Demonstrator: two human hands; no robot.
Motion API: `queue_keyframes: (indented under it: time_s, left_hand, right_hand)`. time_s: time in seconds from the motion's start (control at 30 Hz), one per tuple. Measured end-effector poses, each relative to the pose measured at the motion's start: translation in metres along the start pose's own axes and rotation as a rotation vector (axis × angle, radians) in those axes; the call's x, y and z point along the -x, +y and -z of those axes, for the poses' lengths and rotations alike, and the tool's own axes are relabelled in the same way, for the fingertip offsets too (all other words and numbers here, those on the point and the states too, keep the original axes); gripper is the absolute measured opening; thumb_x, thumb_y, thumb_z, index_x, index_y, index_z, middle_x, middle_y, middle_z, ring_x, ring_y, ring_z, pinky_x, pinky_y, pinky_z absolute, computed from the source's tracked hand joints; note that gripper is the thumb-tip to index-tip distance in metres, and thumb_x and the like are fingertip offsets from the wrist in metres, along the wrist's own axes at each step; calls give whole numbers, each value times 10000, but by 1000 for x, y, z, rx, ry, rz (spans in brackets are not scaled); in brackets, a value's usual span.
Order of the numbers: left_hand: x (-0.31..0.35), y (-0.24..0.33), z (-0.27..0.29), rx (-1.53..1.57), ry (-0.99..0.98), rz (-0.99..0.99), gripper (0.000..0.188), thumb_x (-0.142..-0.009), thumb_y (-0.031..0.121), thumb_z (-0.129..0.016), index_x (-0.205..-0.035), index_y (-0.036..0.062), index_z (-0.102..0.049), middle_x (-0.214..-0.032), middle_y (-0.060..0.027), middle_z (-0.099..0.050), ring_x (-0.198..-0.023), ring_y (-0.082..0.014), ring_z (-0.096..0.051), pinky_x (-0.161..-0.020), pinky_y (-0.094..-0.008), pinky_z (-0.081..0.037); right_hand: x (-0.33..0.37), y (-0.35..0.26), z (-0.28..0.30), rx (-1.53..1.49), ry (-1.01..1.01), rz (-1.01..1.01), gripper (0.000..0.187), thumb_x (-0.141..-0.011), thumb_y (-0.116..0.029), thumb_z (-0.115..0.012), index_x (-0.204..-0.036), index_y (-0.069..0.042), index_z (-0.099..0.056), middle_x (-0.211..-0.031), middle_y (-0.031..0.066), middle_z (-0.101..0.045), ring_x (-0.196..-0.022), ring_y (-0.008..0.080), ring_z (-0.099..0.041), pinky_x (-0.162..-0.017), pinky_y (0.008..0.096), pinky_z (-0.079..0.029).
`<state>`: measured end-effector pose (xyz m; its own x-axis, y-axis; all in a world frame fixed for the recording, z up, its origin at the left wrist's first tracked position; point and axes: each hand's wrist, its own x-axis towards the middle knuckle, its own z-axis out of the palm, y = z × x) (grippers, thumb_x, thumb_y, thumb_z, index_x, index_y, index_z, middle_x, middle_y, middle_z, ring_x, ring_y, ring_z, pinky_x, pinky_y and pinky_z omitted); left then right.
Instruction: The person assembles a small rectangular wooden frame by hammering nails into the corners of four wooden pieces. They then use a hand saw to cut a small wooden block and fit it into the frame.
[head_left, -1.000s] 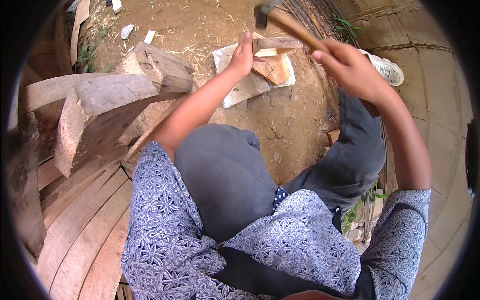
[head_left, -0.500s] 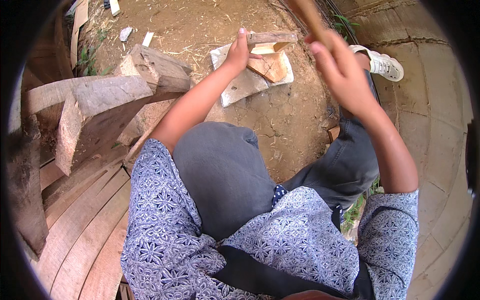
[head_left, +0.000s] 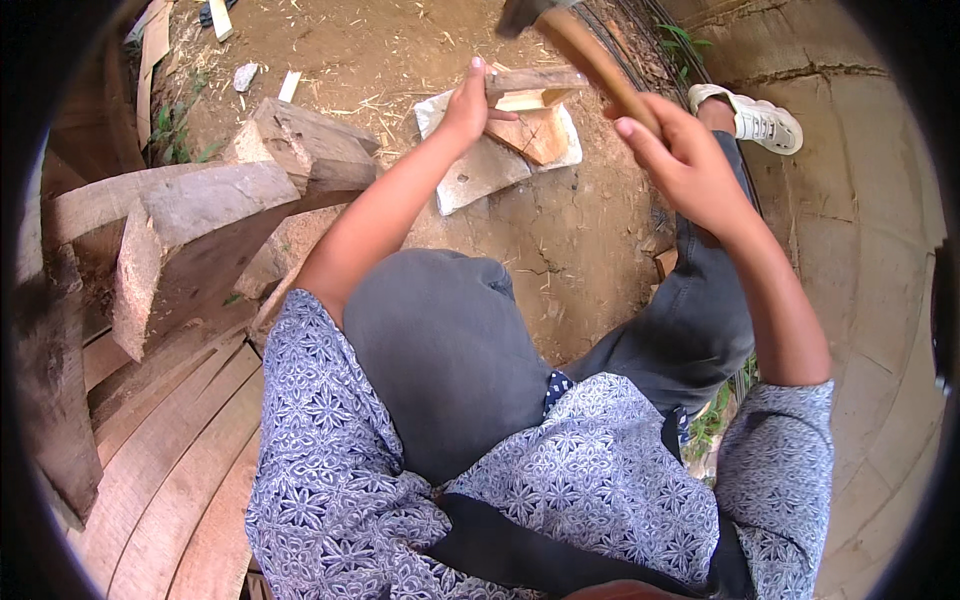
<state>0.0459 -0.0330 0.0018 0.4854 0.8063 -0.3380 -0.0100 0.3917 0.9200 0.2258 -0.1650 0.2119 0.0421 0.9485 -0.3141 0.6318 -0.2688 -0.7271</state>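
My right hand (head_left: 690,165) is closed around the wooden handle of a hammer (head_left: 598,62). The hammer's dark metal head is raised at the top edge, above and beyond the wood. My left hand (head_left: 470,108) grips the left end of a small box-like wooden piece (head_left: 540,136), thumb up and a finger along its near side. A weathered strip of wood (head_left: 538,79) forms its far edge, with pale fresh wood below. The wooden piece rests on a flat, pale stone slab (head_left: 482,178) on the ground. No nail can be made out.
Rough timber offcuts (head_left: 215,205) are stacked at the left, close to my left forearm. Curved planks (head_left: 185,450) lie below them. Wood shavings are scattered over the dirt floor (head_left: 350,45). A concrete wall or paving (head_left: 850,260) runs along the right, beside my white shoe (head_left: 765,125).
The hammer has tipped left, bringing its head into view at the top edge. My right hand has shifted slightly. My left hand stays on the wooden piece.
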Motion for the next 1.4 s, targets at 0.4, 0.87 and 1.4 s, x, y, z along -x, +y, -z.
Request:
queue_keyframes:
  time_s: [0.4, 0.87, 1.4]
  left_hand:
    - [10, 53, -1, -20, -181, 196, 735, -998, 689, -136, -870, 97, -553, -947, -133, -672, -1000, -258, -640, -800, -447, -561]
    - [55, 115, -38, -553, -367, 233, 603, -961, 389, -655, -1375, 9, -437, -1229, -135, -617, -1043, -185, -648, -864, -358, -571]
    - [1, 78, 18, -1488, -146, -260, 389, -975, 359, -575, -1042, -20, -522, -990, -295, -654, -937, -479, -630, -813, -529, -486]
  right_hand:
    - [-13, 66, -71, -567, 221, -108, 489, -821, -245, -818, -1164, -48, -530, -1081, 95, -698, -590, 47, -565, -433, 195, -432]
    - [-28, 61, -113, -697, 440, 152, 524, -837, -260, -807, -1215, -3, -550, -970, 107, -681, -716, 121, -675, -643, 242, -555]
    - [27, 89, -42, -431, 370, 72, 382, -969, -287, -590, -1265, -46, -607, -797, 114, -667, -700, 200, -622, -664, 343, -491]
